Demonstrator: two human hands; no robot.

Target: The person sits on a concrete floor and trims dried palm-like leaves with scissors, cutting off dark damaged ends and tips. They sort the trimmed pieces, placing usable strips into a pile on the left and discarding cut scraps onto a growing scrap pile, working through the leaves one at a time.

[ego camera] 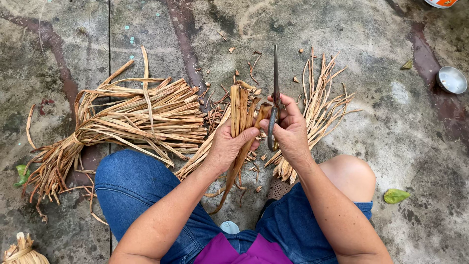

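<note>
My left hand [227,145] grips a small bunch of dried tan plant strips [240,113], held upright above the concrete floor. My right hand [291,128] holds a pair of dark metal scissors [275,88] by the handles, blades pointing away from me and closed, right beside the bunch. A tied bundle of the same dried strips [141,115] lies on the floor to the left. A smaller loose pile of strips [322,105] fans out to the right of my right hand. Short cut scraps [215,105] are scattered between the piles.
I sit with knees in blue jeans [132,183] apart on stained concrete. A small metal bowl [452,79] lies far right, a green leaf [395,196] near my right knee, a woven straw object [20,250] at bottom left, and an orange-and-white container edge [441,3] top right.
</note>
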